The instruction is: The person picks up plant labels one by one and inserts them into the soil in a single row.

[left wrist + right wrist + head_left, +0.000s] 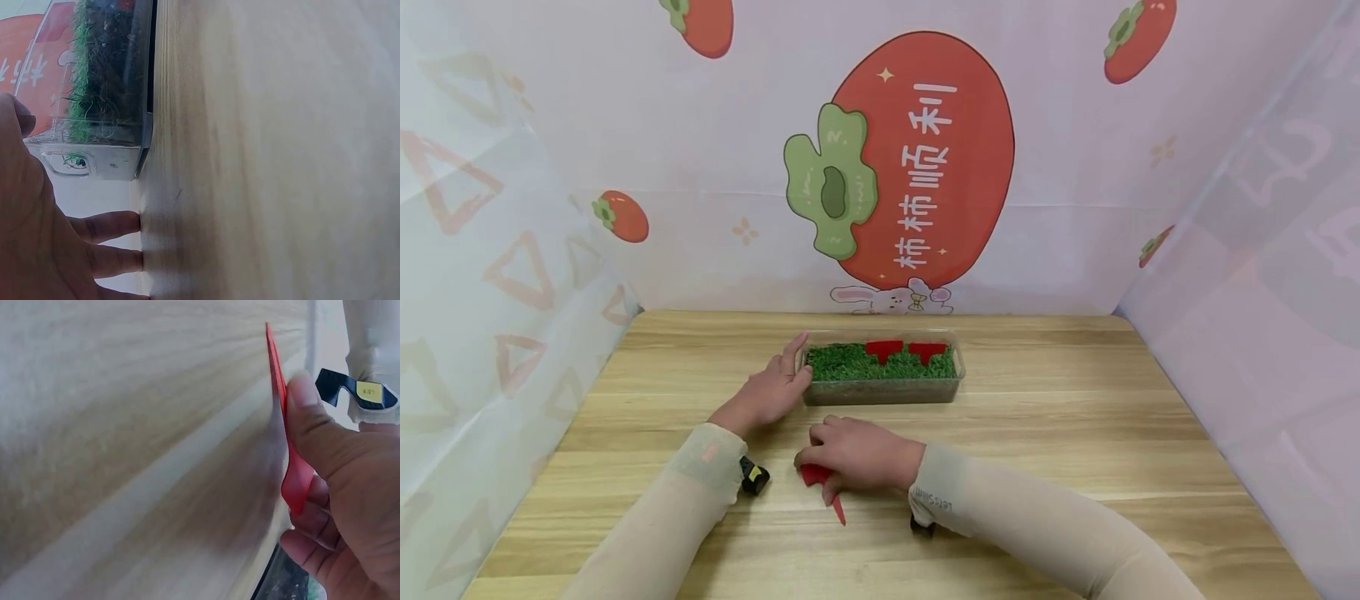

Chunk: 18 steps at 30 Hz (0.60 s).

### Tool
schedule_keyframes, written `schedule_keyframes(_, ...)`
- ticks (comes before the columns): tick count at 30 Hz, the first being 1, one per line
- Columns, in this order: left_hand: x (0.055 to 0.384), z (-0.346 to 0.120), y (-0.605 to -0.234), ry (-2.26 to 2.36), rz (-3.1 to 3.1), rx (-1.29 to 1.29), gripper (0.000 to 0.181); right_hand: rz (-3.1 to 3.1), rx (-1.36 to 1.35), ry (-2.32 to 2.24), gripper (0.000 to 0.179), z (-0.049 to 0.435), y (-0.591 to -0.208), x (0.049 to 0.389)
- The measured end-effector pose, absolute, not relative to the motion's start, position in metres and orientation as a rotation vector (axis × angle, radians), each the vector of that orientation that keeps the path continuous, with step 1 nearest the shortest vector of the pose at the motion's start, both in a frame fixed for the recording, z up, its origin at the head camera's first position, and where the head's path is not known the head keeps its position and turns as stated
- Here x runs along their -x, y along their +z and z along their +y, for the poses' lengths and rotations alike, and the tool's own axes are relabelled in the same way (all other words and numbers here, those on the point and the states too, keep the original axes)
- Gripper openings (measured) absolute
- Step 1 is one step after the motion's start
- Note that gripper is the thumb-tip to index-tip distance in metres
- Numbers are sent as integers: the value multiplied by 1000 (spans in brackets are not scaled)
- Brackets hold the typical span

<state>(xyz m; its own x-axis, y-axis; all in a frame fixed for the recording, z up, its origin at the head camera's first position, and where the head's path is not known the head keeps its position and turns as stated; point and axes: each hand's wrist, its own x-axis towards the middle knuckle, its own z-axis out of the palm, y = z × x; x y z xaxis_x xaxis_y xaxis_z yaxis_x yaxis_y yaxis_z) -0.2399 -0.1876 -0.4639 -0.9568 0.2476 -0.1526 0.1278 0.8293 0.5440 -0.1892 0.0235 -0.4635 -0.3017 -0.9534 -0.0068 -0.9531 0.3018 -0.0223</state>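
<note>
A clear plastic box [880, 392] holds green turf [842, 363] over dark soil. Two red T-shaped plant labels [884, 347] stand upright in the turf, toward the back. At the box's left end is my left hand [771, 390], its thumb by the rim and its fingers spread. In the left wrist view those fingers [115, 261] reach down to the table beside the box's handle slot. My right hand [865, 454] pinches another red plant label [296, 472] between thumb and fingers, low over the table in front of the box, pointed stem toward me.
The wooden table [1060, 400] extends on both sides of the box. Behind it hangs a pale backdrop [730, 267] with printed persimmons, and patterned sheets [497, 267] close off the sides. Dark wrist devices [754, 476] sit by the cuffs.
</note>
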Motion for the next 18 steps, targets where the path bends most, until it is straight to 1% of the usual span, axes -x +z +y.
schedule_keyframes(5, 239, -187, -463, 821, 2795, -279, 65, 2498, 1820, -129, 27, 27, -460, 194)
schedule_keyframes(10, 239, -186, -464, 814, 2796, -266, 64, 2507, 1811, -131, 20, 31, -460, 198)
schedule_keyframes(12, 239, -186, -465, 810, 2797, -264, 63, 2515, 1816, -125, 20, 32, -459, 199)
schedule_keyframes(18, 238, -185, -463, 820, 2795, -269, 64, 2530, 1790, -129, 32, 34, -452, 199)
